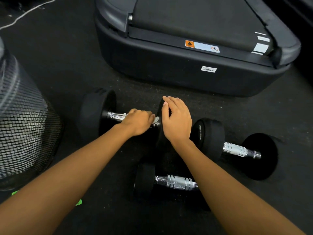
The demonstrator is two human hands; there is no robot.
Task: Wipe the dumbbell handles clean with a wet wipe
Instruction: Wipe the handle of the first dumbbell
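I am wiping the first dumbbell handle [116, 115]: left hand [138, 122] curled around it, probably over the wet wipe [156, 119]. Right hand [177, 119] lies open on the weight head [160, 139]. The next move should slide toward the bare steel left of my left hand.

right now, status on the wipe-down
Left hand grips wipe on handle of far dumbbell. Right hand rests on its head. Right dumbbell, near dumbbell not held. Nothing blocking.

Gym — treadmill [194, 53], dumbbells [237, 148], rubber floor [67, 68].
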